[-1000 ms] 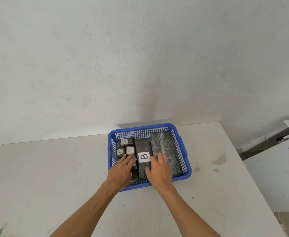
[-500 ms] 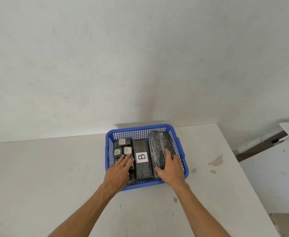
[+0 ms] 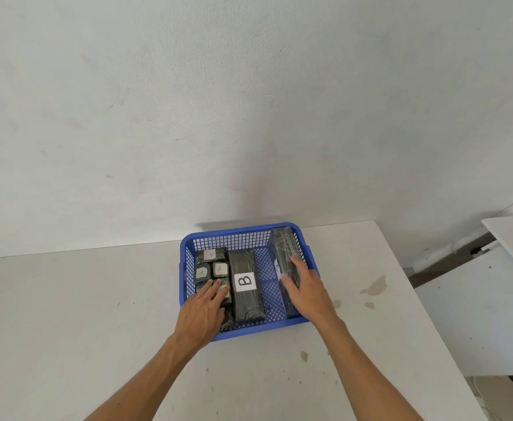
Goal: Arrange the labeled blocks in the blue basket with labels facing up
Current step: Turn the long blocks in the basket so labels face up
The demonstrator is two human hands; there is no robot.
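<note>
My right hand (image 3: 305, 287) grips the tilted long block (image 3: 284, 256) at the basket's (image 3: 243, 230) three o'clock; my left hand (image 3: 202, 311) lies flat, and next I lay its label up.

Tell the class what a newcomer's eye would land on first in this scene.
The blue plastic mesh basket at the white table's far edge stands out. Inside it lies a long dark wrapped block with a white B label. The right hand tilts another long dark block on edge at the basket's right.

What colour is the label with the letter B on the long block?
White with a black letter, seen in the head view: the B label.
</note>
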